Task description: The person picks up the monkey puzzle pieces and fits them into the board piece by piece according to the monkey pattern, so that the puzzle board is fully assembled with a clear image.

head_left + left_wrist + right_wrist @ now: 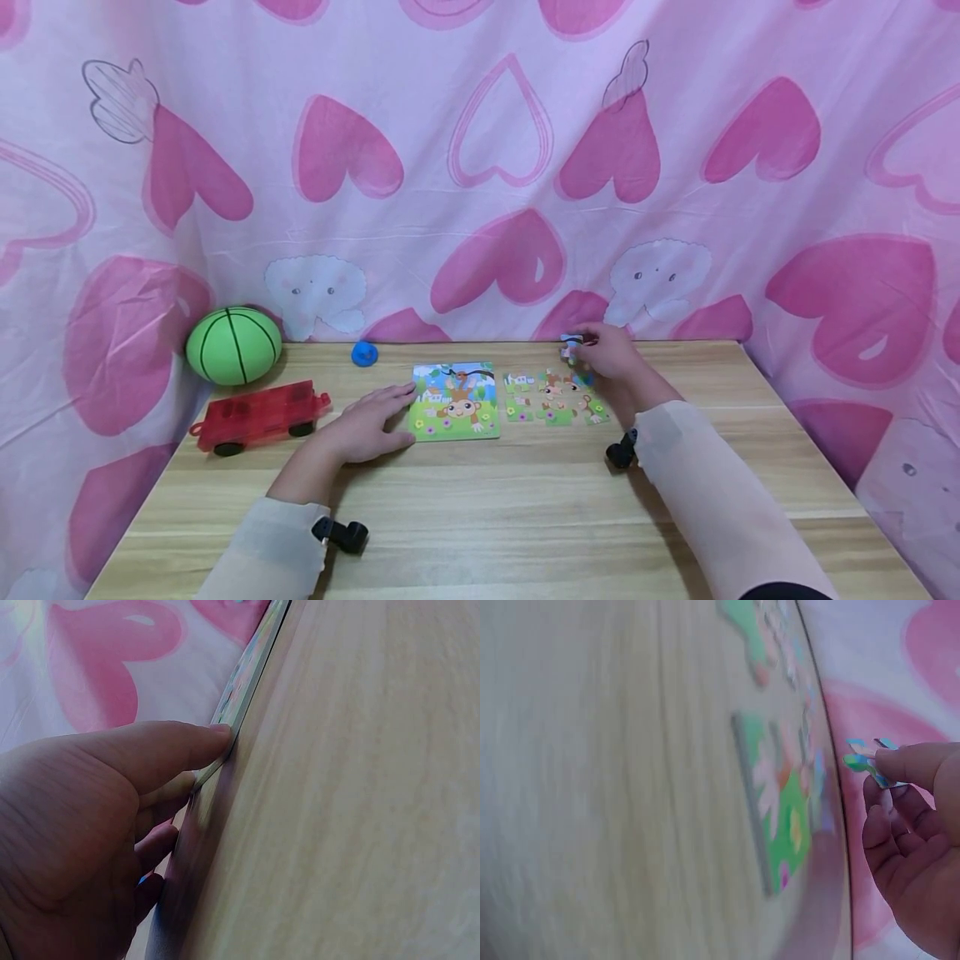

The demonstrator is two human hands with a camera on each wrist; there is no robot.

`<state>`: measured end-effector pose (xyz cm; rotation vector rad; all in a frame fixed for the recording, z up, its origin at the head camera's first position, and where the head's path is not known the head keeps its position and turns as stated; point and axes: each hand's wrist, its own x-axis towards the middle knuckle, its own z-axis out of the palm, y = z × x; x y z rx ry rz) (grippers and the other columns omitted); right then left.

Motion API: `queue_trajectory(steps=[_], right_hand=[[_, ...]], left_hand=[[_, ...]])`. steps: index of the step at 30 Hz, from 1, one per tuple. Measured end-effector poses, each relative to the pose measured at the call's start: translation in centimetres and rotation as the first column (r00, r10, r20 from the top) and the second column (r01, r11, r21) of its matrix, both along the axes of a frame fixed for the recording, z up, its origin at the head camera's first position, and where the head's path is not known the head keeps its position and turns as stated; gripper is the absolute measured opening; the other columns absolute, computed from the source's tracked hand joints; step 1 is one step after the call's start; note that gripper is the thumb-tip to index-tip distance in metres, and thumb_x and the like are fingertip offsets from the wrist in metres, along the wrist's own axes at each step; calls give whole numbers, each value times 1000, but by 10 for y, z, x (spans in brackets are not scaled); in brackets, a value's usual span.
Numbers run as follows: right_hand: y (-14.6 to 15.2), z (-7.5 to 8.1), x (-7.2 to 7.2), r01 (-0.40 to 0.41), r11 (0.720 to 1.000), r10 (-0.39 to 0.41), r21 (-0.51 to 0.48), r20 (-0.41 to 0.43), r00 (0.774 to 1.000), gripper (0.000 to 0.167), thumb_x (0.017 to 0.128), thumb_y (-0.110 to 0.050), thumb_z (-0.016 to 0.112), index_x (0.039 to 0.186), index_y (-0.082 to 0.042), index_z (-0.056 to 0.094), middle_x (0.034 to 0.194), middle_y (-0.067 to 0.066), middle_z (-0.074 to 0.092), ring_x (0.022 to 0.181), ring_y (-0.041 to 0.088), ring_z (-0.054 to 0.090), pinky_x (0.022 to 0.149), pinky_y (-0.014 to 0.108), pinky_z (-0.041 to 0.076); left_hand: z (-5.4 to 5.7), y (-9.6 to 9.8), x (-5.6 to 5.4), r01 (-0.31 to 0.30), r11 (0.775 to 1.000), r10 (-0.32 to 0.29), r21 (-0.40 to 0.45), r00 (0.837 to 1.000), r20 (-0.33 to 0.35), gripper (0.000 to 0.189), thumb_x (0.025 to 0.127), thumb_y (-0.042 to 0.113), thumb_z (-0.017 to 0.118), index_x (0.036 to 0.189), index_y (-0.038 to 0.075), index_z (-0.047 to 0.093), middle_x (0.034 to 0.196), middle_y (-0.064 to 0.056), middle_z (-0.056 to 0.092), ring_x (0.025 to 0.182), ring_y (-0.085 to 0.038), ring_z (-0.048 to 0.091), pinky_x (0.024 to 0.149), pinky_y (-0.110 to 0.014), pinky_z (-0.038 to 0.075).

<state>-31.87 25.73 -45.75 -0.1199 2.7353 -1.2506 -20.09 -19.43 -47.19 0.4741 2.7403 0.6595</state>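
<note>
Here, the left hand (pixel 367 427) lies at the left side of a puzzle board (pixel 454 402), its fingers extended and loose, the thumb touching the near left corner. The board rests flat on the wooden table (pixel 480 517) and shows a monkey hanging from a branch. The right hand (pixel 609 354) pinches a small puzzle piece (pixel 571 348) between thumb and fingers, holding it up near the far edge of the table. Just right of the board, several loose pieces (pixel 553 387) lie in a loose group, the right hand beside and beyond them. To the left of the left hand is a red toy cart (pixel 255 415) on black wheels, with a green ball (pixel 234 346) behind it. A small blue object (pixel 365 354) sits near the back edge. Behind the table hangs a pink cloth (pixel 420 108) printed with hearts.
</note>
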Motion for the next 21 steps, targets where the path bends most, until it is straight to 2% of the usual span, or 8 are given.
queue_trajectory(steps=[5, 8, 12, 17, 21], right_hand=[[-18, 5, 5, -68, 995, 67, -69, -22, 998, 35, 106, -19, 68, 140, -19, 70, 126, 12, 68, 113, 29, 62, 88, 40, 62], [-31, 6, 9, -85, 991, 84, -101, -17, 996, 31, 105, -21, 69, 136, -23, 72, 123, 11, 68, 107, 29, 63, 82, 42, 63], [-48, 8, 17, -104, 987, 103, -123, -16, 995, 34, 105, -23, 70, 139, -25, 71, 121, 10, 67, 101, 29, 63, 77, 43, 63], [-67, 4, 24, -161, 982, 156, -102, -60, 986, 37, 105, -26, 70, 142, -23, 70, 121, 7, 68, 108, 26, 64, 85, 37, 61], [-84, 2, 30, -156, 977, 155, -146, -25, 988, 33, 103, -26, 73, 136, -29, 73, 120, 4, 69, 110, 25, 64, 89, 36, 61]], left_hand=[[0, 0, 0, 3, 1000, -3, 3, 1000, -1, 82, 96, 48, 77, 167, 25, 41, 178, 1, 32, 166, -38, 24, 129, -74, 23], [0, 0, 0, 11, 1000, -11, 5, 1000, -5, 82, 96, 48, 77, 167, 24, 41, 178, 1, 32, 166, -38, 24, 129, -73, 23], [0, -1, 0, 12, 1000, -12, 6, 1000, -7, 82, 97, 48, 76, 167, 24, 41, 178, 0, 32, 166, -38, 24, 129, -73, 23], [1, -1, 1, 7, 1000, -7, 9, 1000, -7, 82, 96, 48, 77, 167, 24, 41, 178, -1, 33, 166, -39, 24, 129, -73, 23], [2, -1, 1, 7, 1000, -7, 11, 1000, -2, 82, 96, 47, 77, 167, 24, 41, 178, -1, 33, 166, -39, 24, 129, -73, 23]])
